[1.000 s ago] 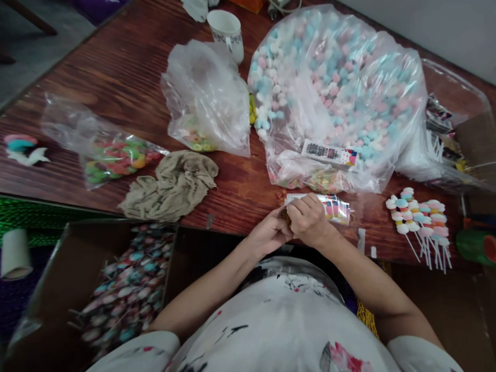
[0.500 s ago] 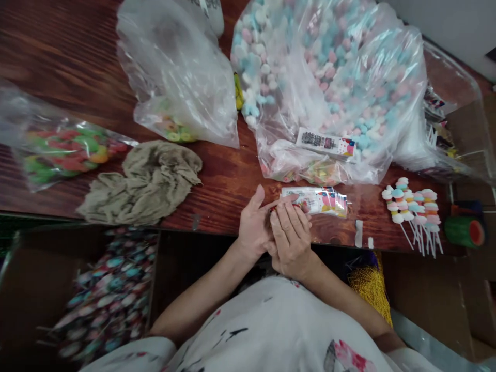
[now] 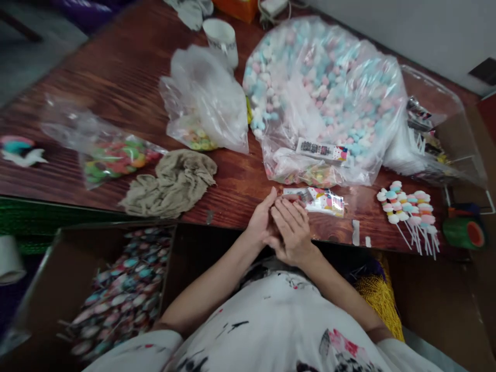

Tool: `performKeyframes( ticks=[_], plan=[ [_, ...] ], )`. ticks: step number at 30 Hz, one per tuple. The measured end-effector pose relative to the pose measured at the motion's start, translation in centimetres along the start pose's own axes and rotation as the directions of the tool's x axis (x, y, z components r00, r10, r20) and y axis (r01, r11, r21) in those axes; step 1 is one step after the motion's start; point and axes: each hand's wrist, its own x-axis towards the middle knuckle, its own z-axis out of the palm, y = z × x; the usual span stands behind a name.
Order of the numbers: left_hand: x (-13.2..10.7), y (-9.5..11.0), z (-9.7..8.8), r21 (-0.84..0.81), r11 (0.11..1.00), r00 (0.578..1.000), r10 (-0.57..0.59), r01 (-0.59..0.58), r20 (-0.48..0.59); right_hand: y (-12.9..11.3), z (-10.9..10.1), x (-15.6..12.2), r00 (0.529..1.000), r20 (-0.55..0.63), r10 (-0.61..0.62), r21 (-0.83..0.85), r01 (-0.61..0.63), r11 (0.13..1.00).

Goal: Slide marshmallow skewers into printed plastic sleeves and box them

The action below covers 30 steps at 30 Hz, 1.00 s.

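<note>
Logging state: left hand (image 3: 262, 221) and right hand (image 3: 293, 233) meet at the near edge of the reddish-brown wood-grain tabletop (image 3: 116, 77). The left fingers are straight and pressed together. The right fingers are straight too, slightly fanned and laid flat across the left palm; can't tell if anything is sandwiched between them. The small stack of glossy clear packets with colourful print (image 3: 323, 200) lies flat on the tabletop just past the fingertips, contact unclear. Behind it is a large crinkled clear plastic bag (image 3: 329, 88), bulging and full of round pastel blue, pink and white puffs, with a white barcode label card (image 3: 321, 151) lying against its lower front. To its left, a smaller crumpled clear bag (image 3: 205, 103) is mostly slack, with yellow-green ring sweets in the bottom corner. Further left, a flat clear bag (image 3: 110, 157) holds red and green gummy pieces. A crumpled beige cloth (image 3: 170, 183), soft and wrinkled, lies between the two. A white ceramic cup (image 3: 221, 37) stands upright at the back. On the right, pastel puff skewers on thin white sticks (image 3: 406, 209) lie loose in a row, with a green tape roll (image 3: 465, 232) beside them. A brown cardboard box (image 3: 70, 248) below the table edge is packed with wrapped stick sweets, blurred.
</note>
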Motion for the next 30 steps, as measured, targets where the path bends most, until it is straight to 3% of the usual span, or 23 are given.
performKeyframes(
  ticks=[5,8,11,13,14,17,18,19,21,24,25,26,28,30],
  plan=[
    [-0.6,0.4,0.6,0.051,0.999,1.000,0.010,-0.011,0.015,1.9,-6.6,2.1,0.961,-0.259,0.096,0.068,-0.081,0.994],
    [-1.3,0.3,1.3,0.091,0.996,0.998,-0.017,0.012,0.060,2.8,-9.0,1.4,0.962,-0.190,0.194,0.138,-0.170,0.976],
    [-1.5,-0.7,2.0,0.163,0.986,0.995,-0.056,0.041,0.087,3.2,-9.2,0.0,0.948,-0.073,0.311,0.299,-0.276,0.913],
    [-1.3,-1.9,2.5,0.245,0.966,0.989,-0.105,0.076,0.107,3.4,-8.8,-0.5,0.897,-0.028,0.441,0.478,-0.375,0.794],
    [-1.2,-2.6,2.7,0.291,0.951,0.984,-0.139,0.100,0.116,3.5,-8.6,-0.5,0.847,0.004,0.532,0.575,-0.437,0.692],
    [-0.7,-4.2,3.4,0.396,0.905,0.971,-0.214,0.157,0.104,4.4,-8.4,-0.1,0.634,0.174,0.753,0.777,-0.559,0.291],
    [-0.6,-4.4,3.6,0.415,0.894,0.971,-0.223,0.168,0.089,4.8,-8.5,0.0,0.588,0.214,0.780,0.801,-0.563,0.205],
    [-0.4,-4.6,3.8,0.425,0.889,0.972,-0.223,0.170,0.077,5.2,-8.7,0.1,0.575,0.209,0.791,0.816,-0.549,0.183],
    [0.0,-4.5,4.1,0.434,0.886,0.974,-0.217,0.166,0.069,5.8,-9.4,-0.2,0.598,0.060,0.799,0.813,-0.494,0.309],
    [0.9,-4.0,4.2,0.443,0.880,0.970,-0.228,0.168,0.083,6.1,-11.1,-1.5,0.635,-0.328,0.700,0.633,-0.402,0.662],
    [1.3,-4.0,4.3,0.451,0.875,0.967,-0.238,0.175,0.088,6.1,-11.7,-2.1,0.664,-0.398,0.633,0.536,-0.392,0.748],
    [1.7,-3.9,4.4,0.462,0.868,0.964,-0.249,0.182,0.090,6.1,-12.3,-2.5,0.716,-0.413,0.563,0.434,-0.389,0.813],
    [2.9,-4.1,4.9,0.495,0.847,0.958,-0.272,0.193,0.092,6.2,-13.1,-3.2,0.833,-0.319,0.452,0.251,-0.385,0.888],
    [4.6,-4.5,5.9,0.543,0.819,0.953,-0.285,0.187,0.103,6.9,-13.7,-3.5,0.883,-0.179,0.433,0.171,-0.406,0.898]
  ],
)
